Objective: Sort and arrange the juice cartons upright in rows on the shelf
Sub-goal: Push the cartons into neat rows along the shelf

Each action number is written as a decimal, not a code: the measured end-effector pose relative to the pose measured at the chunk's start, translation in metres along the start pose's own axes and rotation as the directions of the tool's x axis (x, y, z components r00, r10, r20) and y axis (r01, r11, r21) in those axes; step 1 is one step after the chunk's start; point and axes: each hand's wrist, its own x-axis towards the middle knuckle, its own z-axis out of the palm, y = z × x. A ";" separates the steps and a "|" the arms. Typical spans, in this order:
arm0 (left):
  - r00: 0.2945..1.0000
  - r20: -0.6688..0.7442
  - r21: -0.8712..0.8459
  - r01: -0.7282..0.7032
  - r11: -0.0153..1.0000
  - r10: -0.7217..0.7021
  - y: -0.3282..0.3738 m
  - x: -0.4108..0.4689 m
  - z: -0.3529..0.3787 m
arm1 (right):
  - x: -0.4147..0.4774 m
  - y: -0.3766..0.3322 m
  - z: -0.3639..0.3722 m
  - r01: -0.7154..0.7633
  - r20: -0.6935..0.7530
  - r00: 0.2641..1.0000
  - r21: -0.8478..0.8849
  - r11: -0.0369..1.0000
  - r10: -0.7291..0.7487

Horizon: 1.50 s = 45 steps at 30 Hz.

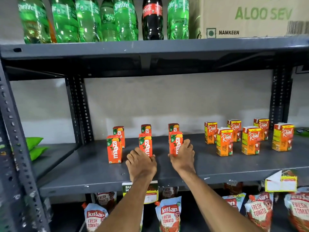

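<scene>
Maaza cartons [114,149] stand in rows; left hand [141,162] and right hand [183,154] each grip one; Real cartons [250,140] at three o'clock look staggered.

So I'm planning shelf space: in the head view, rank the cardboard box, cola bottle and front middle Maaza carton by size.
Largest to smallest:
1. cardboard box, cut off by the frame
2. cola bottle
3. front middle Maaza carton, partly hidden by the left hand

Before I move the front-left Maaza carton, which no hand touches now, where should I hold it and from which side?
Grip the front-left Maaza carton across its two narrow side faces, about mid-height, reaching in from the shelf's open front. It stands upright, with free space on both sides. Another carton stands close behind, so approaching from the back looks blocked.
</scene>
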 end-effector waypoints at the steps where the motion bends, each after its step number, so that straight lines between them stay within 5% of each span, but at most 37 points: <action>1: 1.000 0.000 0.004 -0.001 1.000 0.001 0.000 0.000 0.000 | 0.000 0.000 0.000 0.000 0.002 1.000 -0.008 1.000 0.000; 8: 0.999 0.016 0.009 0.037 0.999 -0.038 0.005 -0.006 -0.005 | -0.007 -0.008 -0.006 0.015 -0.046 0.999 -0.062 0.998 -0.018; 11: 0.997 -0.070 -0.134 -0.047 0.990 0.037 0.000 -0.020 -0.016 | -0.027 -0.025 -0.010 0.303 -0.188 0.936 -0.002 0.953 -0.298; 13: 0.972 -0.197 -0.235 -0.170 0.957 0.125 -0.018 -0.031 -0.029 | -0.043 -0.044 -0.008 0.466 -0.128 0.883 0.126 0.876 -0.451; 16: 0.884 -0.420 -0.129 -0.283 0.950 0.206 -0.070 -0.031 -0.047 | -0.063 -0.076 0.010 0.549 -0.052 0.829 0.268 0.791 -0.557; 19: 0.917 -0.359 -0.064 -0.212 0.975 0.176 -0.120 -0.019 -0.062 | -0.076 -0.104 0.039 0.449 0.066 0.860 0.371 0.813 -0.506; 24: 0.949 -0.183 0.118 -0.239 0.964 0.257 -0.153 -0.014 -0.057 | -0.078 -0.114 0.087 0.180 0.283 0.929 0.222 0.958 -0.240; 30: 0.944 -0.216 0.086 -0.235 0.968 0.248 -0.155 -0.011 -0.047 | -0.064 -0.116 0.111 0.026 0.344 0.936 0.137 0.990 -0.072; 45: 0.955 -0.172 0.076 -0.230 0.970 0.240 -0.158 -0.011 -0.041 | -0.068 -0.122 0.128 0.049 0.304 0.948 0.153 0.987 -0.094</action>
